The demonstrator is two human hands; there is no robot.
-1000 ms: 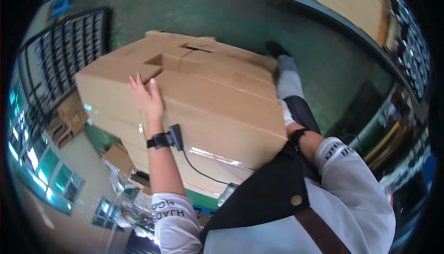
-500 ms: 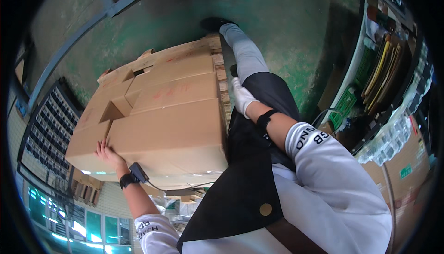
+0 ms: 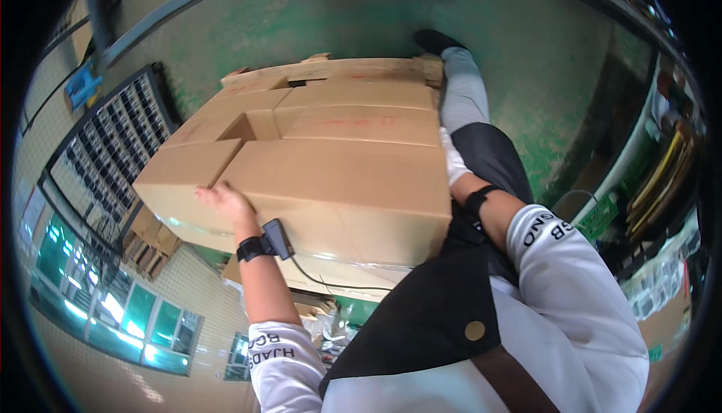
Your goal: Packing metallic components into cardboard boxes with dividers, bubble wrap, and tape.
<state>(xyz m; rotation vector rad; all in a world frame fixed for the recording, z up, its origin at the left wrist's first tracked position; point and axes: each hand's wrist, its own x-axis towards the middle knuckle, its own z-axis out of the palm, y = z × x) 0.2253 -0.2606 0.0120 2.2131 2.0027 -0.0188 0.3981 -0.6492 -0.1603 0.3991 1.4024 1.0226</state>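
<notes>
Nearest cardboard box [image 3: 342, 176] lies lengthwise from left to right

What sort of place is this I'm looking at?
Probably a warehouse or workshop packing area: cardboard boxes on a wooden pallet, a worn green floor, and a dark-framed rack with rows of small items.

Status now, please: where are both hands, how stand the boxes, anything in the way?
Left hand at upper edge of front box. Gloved right hand by its right end, grip unclear. Boxes on wooden pallet; own leg close on right.
</notes>
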